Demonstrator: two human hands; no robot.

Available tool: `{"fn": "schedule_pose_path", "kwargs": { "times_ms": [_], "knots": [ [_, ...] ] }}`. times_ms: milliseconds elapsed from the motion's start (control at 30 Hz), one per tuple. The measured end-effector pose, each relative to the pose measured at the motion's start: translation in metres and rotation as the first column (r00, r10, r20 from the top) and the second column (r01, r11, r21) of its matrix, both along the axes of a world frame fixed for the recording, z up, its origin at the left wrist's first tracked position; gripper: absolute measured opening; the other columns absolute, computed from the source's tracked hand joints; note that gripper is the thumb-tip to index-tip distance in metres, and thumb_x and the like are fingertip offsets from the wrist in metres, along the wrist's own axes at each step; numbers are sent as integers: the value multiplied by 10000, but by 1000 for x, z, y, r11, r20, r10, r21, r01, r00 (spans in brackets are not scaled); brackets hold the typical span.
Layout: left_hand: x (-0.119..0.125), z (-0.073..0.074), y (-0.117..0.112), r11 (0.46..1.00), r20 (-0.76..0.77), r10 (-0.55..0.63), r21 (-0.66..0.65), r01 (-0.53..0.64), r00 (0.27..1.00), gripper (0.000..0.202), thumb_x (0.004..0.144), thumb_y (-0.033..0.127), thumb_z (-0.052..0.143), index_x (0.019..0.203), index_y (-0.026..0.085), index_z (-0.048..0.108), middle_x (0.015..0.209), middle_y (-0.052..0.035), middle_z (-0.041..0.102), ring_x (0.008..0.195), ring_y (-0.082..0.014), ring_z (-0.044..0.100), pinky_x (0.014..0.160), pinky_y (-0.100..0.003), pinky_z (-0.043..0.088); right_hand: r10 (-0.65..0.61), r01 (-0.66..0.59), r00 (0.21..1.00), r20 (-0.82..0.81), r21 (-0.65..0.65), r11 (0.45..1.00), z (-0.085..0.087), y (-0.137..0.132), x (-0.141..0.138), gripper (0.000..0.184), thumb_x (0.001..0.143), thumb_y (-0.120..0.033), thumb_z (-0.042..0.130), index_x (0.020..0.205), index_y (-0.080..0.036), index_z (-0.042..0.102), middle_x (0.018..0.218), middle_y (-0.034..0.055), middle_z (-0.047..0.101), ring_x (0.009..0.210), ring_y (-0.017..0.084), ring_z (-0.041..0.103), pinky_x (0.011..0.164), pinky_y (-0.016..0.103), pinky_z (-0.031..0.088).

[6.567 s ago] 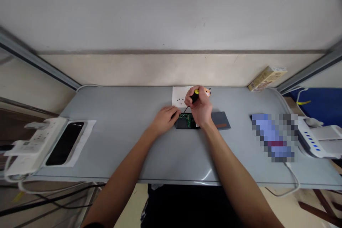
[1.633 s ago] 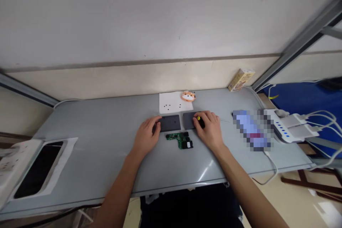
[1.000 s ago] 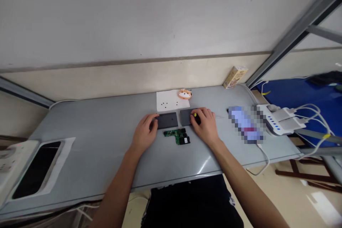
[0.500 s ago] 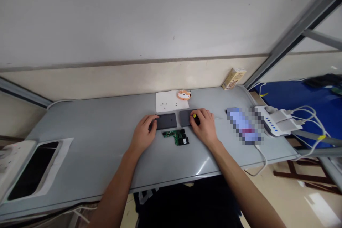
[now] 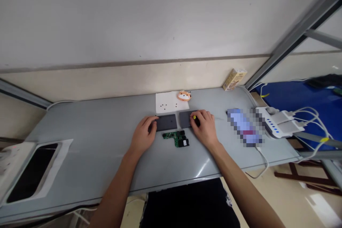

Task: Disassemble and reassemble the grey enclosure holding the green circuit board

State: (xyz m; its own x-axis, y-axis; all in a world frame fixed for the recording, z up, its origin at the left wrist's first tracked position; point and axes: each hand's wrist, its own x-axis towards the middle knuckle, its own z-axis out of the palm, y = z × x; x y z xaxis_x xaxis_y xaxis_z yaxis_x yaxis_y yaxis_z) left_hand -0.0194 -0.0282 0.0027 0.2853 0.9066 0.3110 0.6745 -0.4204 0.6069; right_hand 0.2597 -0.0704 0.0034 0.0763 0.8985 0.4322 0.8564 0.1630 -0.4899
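Two flat dark grey casing halves lie side by side on the desk, a narrow gap between them. My left hand [image 5: 144, 132] is closed at the outer edge of the left casing half [image 5: 166, 122], thumb and fingers gripping it. Wrapped in my right hand [image 5: 205, 126] is a screwdriver [image 5: 195, 118] with a yellow-ended black handle; its thin shaft points right. The same hand rests against the right casing half [image 5: 185, 119] and covers part of it. Just in front lies a green circuit board [image 5: 176, 138] with black parts.
Behind the casing halves, white paper [image 5: 167, 99] bears several tiny dark screws [image 5: 163, 106] and an orange animal-faced object [image 5: 184, 96]. To the right are a blurred-out phone [image 5: 243, 126], a power strip [image 5: 275, 124] with cables and a box [image 5: 234, 79]. A tablet-like device [image 5: 33, 171] lies left.
The view has shifted very slightly. Both hands, the casing halves and the circuit board keep their places on the desk.
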Motion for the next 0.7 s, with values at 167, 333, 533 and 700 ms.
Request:
{"fn": "schedule_pose_path", "kwargs": {
  "times_ms": [167,333,533,700],
  "knots": [
    [0,1,-1,1000,20,7,-10,-7,1000,259,1044,282,444,1216,245,635,1212,-68,674,1101,-212,651,981,-377,530,-13,13,1000,6,4,1000,-2,1,1,123,994,-287,563,1051,-264,670,1074,55,664,975,234,553,849,389,369],
    [1,2,-3,998,18,42,-37,-42,999,282,1046,305,434,1243,250,629,1228,-76,665,1068,-215,659,937,-370,548,-13,15,999,-40,51,999,2,0,4,109,977,-264,572,1016,-258,673,1046,57,681,954,226,583,838,386,370],
    [1,3,-2,999,25,32,-8,-32,999,271,1038,279,451,1247,253,623,1220,-70,657,1090,-213,652,988,-382,529,47,-37,995,-90,109,993,13,-27,2,87,927,-185,590,968,-245,639,937,25,713,891,203,619,837,381,390],
    [1,2,-1,999,14,39,-11,-39,999,265,1030,271,465,1246,249,618,1206,-74,659,1044,-212,657,978,-390,537,133,-131,991,-25,57,990,3,-70,-11,112,915,-172,604,979,-251,651,949,35,712,848,203,598,791,377,397]
  ]
}}
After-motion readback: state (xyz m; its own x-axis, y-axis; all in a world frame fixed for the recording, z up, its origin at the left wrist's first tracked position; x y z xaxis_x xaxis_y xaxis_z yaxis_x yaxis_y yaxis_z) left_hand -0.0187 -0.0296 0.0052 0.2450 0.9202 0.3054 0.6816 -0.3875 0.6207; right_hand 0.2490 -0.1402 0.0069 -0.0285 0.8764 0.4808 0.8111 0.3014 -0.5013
